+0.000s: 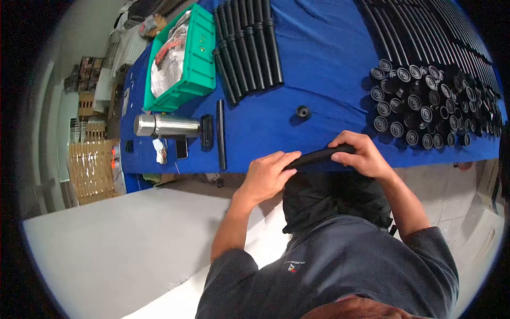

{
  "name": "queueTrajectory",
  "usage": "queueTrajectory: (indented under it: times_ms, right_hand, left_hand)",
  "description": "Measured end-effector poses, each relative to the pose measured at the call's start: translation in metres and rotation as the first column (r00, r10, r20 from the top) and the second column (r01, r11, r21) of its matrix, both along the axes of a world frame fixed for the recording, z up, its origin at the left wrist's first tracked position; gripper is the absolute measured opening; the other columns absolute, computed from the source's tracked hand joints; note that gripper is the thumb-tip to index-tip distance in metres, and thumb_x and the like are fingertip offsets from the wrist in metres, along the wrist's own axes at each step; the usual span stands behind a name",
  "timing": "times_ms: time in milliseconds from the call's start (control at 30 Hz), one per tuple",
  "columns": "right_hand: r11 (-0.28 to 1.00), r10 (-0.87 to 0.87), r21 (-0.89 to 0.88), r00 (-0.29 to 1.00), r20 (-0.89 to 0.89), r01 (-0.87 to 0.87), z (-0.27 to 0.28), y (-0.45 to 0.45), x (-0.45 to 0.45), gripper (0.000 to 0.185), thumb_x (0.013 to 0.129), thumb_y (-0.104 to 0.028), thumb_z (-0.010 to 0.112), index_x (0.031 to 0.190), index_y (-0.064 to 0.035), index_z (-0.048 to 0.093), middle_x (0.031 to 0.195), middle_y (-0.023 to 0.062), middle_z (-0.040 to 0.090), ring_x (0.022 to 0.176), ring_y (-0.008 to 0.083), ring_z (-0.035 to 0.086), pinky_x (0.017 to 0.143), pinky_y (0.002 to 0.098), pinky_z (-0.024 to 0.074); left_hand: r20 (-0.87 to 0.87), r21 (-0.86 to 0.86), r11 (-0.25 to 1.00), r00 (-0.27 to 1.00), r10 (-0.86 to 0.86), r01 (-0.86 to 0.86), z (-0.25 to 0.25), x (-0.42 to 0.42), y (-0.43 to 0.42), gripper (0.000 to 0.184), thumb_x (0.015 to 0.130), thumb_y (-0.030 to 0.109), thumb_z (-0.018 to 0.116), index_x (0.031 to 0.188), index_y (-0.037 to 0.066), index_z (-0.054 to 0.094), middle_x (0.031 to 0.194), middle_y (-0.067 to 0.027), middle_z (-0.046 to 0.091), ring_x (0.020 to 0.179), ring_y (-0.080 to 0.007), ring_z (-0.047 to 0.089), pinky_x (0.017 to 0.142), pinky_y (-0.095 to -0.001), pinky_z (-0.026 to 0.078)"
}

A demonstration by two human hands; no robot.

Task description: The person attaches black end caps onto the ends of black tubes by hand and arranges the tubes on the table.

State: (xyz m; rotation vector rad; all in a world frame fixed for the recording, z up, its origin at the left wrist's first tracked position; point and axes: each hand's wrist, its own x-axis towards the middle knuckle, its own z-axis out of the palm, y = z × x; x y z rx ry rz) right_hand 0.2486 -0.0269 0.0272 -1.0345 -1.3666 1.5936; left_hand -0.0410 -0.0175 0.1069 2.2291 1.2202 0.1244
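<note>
A short black tube [317, 157] is held level near the front edge of the blue-covered table. My left hand [268, 174] is closed around its left end. My right hand [364, 155] grips the right end, with thumb and fingers on either side; my fingers partly cover that end. Just beyond the tube, a single round black cap [303, 112] with a hole in its middle sits on the cloth. To my right lies a crowd of round black caps [411, 103], many showing ringed faces.
Long thin black rods [409, 32] lie at the back right. Black tubes [248, 53] lie in rows beside a green crate [201, 58] holding plastic-wrapped material. Nearer left are a steel flask [175, 126], a phone [182, 148], keys [160, 151] and a lone black tube [221, 134].
</note>
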Motion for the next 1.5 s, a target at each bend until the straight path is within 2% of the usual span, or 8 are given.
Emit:
queueTrajectory:
  times_ms: [200, 267, 367, 500, 633, 733, 800, 1500]
  right_hand:
    - [0.996, -0.004, 0.095, 1.000, -0.009, 0.005, 0.000, 0.000, 0.000, 0.051, 0.082, -0.018, 0.085, 0.126, -0.0014, 0.065, 0.106, 0.0096, 0.071, 0.103, 0.0165, 0.065, 0.087, 0.0314, 0.0524]
    - [0.999, -0.017, -0.038, 0.971, -0.238, 0.008, -0.002, 0.001, 0.001, 0.091, 0.079, -0.022, 0.089, 0.153, -0.0037, 0.039, 0.134, 0.0158, 0.060, 0.119, 0.0227, 0.060, 0.097, 0.0378, 0.0529]
    - [0.995, -0.045, -0.093, 0.965, -0.259, 0.022, -0.003, -0.001, -0.002, 0.084, 0.085, -0.019, 0.084, 0.152, -0.0032, 0.038, 0.130, 0.0178, 0.060, 0.109, 0.0227, 0.065, 0.093, 0.0384, 0.0554]
    - [1.000, -0.015, -0.008, 0.994, -0.104, 0.014, -0.005, -0.001, 0.000, 0.068, 0.089, -0.019, 0.082, 0.144, -0.0001, 0.047, 0.114, 0.0158, 0.068, 0.096, 0.0199, 0.069, 0.083, 0.0348, 0.0573]
    - [0.999, -0.035, 0.020, 0.999, -0.036, 0.036, -0.001, 0.001, 0.001, 0.049, 0.091, -0.017, 0.079, 0.130, 0.0041, 0.059, 0.107, 0.0154, 0.071, 0.091, 0.0204, 0.072, 0.077, 0.0350, 0.0590]
    - [0.997, -0.040, 0.063, 0.999, -0.002, 0.040, 0.002, 0.004, 0.003, 0.041, 0.092, -0.013, 0.077, 0.126, 0.0041, 0.060, 0.102, 0.0157, 0.071, 0.089, 0.0226, 0.074, 0.079, 0.0344, 0.0600]
    - [0.996, -0.052, 0.069, 0.999, 0.004, 0.051, -0.001, 0.003, 0.002, 0.040, 0.093, -0.012, 0.076, 0.126, 0.0039, 0.061, 0.102, 0.0155, 0.071, 0.088, 0.0228, 0.074, 0.079, 0.0339, 0.0601]
    - [0.998, -0.048, 0.031, 0.998, 0.042, 0.047, 0.000, 0.006, 0.006, 0.034, 0.092, -0.011, 0.076, 0.121, 0.0033, 0.064, 0.099, 0.0141, 0.072, 0.088, 0.0248, 0.074, 0.080, 0.0355, 0.0592]
  left_hand:
    - [0.046, -0.017, 1.000, 0.999, 0.026, -0.025, 0.011, 0.000, -0.002, 0.039, 0.088, 0.013, 0.076, 0.125, 0.005, 0.068, 0.115, -0.0150, 0.073, 0.101, -0.0323, 0.072, 0.089, -0.0389, 0.056]
    - [0.115, -0.015, 0.998, 0.991, 0.068, -0.067, 0.021, -0.007, 0.011, 0.038, 0.088, 0.010, 0.076, 0.125, 0.002, 0.067, 0.115, -0.0146, 0.074, 0.101, -0.0285, 0.072, 0.091, -0.0370, 0.056]
    - [0.483, -0.331, 0.855, 0.707, 0.517, -0.399, 0.029, -0.016, 0.055, 0.043, 0.091, 0.006, 0.074, 0.130, -0.001, 0.058, 0.107, -0.0151, 0.071, 0.092, -0.0213, 0.071, 0.076, -0.0349, 0.060]
    - [0.698, -0.237, 0.875, 0.553, 0.455, -0.422, 0.062, 0.017, 0.183, 0.026, 0.098, 0.014, 0.067, 0.119, 0.000, 0.060, 0.090, -0.0085, 0.066, 0.075, -0.0168, 0.067, 0.068, -0.0323, 0.060]
    - [0.402, 0.416, 0.840, 0.899, 0.174, -0.348, 0.048, 0.054, 0.337, 0.065, 0.093, 0.022, 0.070, 0.147, -0.003, 0.043, 0.071, -0.0029, 0.065, 0.066, -0.0075, 0.056, 0.062, -0.0255, 0.047]
    - [0.117, 0.625, 0.753, 0.979, 0.168, -0.204, 0.015, 0.088, 0.437, 0.061, 0.085, 0.040, 0.061, 0.138, 0.009, 0.062, 0.089, -0.0186, 0.075, 0.090, -0.0365, 0.074, 0.085, -0.0446, 0.057]
    - [-0.146, 0.511, 0.841, 0.945, 0.292, -0.181, 0.021, 0.123, 0.454, 0.070, 0.088, 0.042, 0.056, 0.153, 0.019, 0.047, 0.139, -0.0262, 0.061, 0.128, -0.0440, 0.058, 0.108, -0.0490, 0.047]
    - [-0.387, 0.566, 0.813, 0.828, 0.407, -0.135, -0.065, 0.143, 0.513, 0.057, 0.087, 0.028, 0.052, 0.143, 0.017, 0.059, 0.130, -0.0212, 0.069, 0.121, -0.0387, 0.066, 0.104, -0.0485, 0.051]
